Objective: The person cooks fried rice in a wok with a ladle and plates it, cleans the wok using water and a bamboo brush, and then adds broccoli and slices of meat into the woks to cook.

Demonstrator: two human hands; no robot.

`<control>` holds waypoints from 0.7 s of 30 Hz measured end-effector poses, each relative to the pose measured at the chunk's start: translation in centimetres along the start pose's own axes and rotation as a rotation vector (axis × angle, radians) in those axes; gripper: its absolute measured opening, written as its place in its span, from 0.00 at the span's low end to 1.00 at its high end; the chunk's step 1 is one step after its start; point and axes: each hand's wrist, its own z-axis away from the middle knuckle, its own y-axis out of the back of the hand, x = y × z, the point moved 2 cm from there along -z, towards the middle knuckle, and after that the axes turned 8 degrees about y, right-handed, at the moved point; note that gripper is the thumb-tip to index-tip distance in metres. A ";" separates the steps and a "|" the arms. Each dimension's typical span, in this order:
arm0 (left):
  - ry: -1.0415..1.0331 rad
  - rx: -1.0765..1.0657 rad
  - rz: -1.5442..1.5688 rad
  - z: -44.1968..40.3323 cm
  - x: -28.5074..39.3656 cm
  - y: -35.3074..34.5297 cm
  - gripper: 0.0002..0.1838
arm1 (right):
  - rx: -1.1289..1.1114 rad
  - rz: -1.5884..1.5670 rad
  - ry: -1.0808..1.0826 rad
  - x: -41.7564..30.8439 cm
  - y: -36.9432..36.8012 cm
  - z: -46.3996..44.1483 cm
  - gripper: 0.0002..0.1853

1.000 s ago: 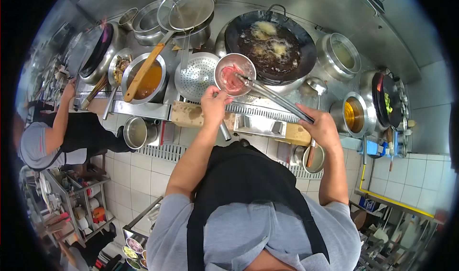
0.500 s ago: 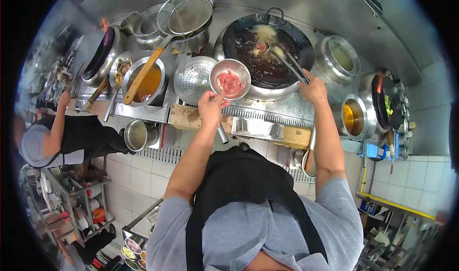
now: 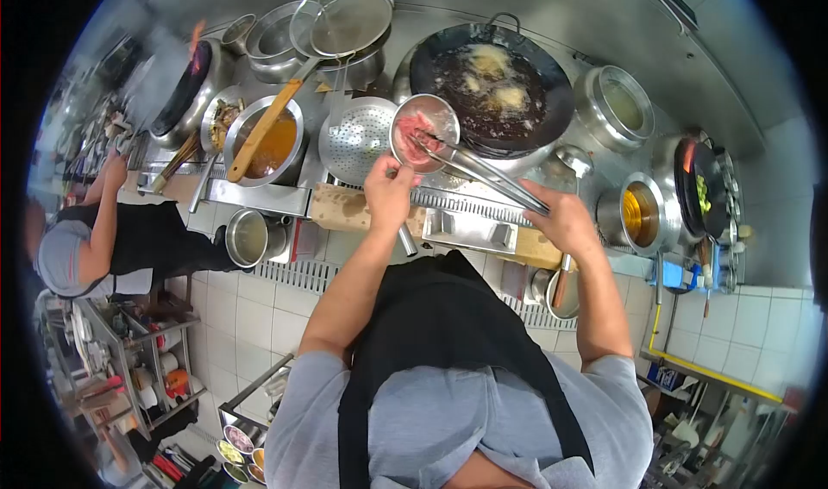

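My left hand [image 3: 388, 192] grips the rim of a small metal bowl [image 3: 449, 151], which tilts a little. Raw pink meat slices [image 3: 414, 133] lie inside it. In my right hand [image 3: 562, 219] are long metal tongs [image 3: 496, 177], their tips down in the bowl among the slices. Just beyond, a black wok [image 3: 554, 101] sits on the burner with dark bubbling oil, where pale battered pieces [image 3: 511, 98] float. A perforated strainer [image 3: 355, 140] lies left of the bowl, partly behind it.
At left stand a pot of orange-brown liquid [image 3: 279, 150] and a wooden-handled mesh skimmer [image 3: 352, 21]. To the right are a ladle [image 3: 575, 159], a metal pot [image 3: 623, 108] and a pot of yellow oil [image 3: 636, 213]. A co-worker [image 3: 108, 247] stands at far left near a flame.
My right hand has brought the tongs from over the wok down and left into the bowl. The meat piece that was at the tong tips no longer shows there. The ladle head is now uncovered.
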 end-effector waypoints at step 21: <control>0.186 0.015 0.314 -2.8 -0.9 0.0 0.06 | 0.105 -0.318 -0.027 3.4 2.5 -2.1 0.28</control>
